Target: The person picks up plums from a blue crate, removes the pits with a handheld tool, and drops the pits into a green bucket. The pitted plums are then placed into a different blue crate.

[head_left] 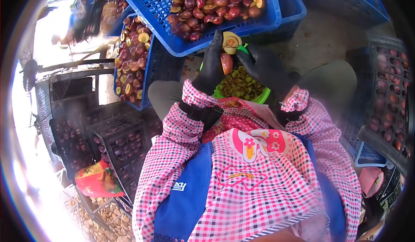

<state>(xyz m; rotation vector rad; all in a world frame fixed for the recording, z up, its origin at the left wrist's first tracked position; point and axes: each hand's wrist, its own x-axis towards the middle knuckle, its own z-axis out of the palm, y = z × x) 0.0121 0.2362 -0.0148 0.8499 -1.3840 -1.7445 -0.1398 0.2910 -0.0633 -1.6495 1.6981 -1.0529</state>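
Note:
My left hand point(211, 62), in a black glove, is closed around a cut plum: one half point(231, 42) shows its yellow flesh and center, and a red-skinned piece point(226, 63) sits just below it. My right hand point(264, 65), also gloved in black, grips a small green-handled tool point(244, 49) whose working end is hidden against the fruit. Below both hands, between my knees, a bright green basin point(263, 96) holds many small yellowish-brown pieces that look like plum pits. Ahead of my hands, a blue crate point(170, 47) is heaped with halved plums point(216, 4).
To the left is another blue crate point(149, 77) of halved plums. Black crates point(119, 140) of whole plums stand at lower left beside a red and yellow bag point(98, 179). On the right is another black crate point(376, 131) of plums. A fan point(31, 75) stands far left.

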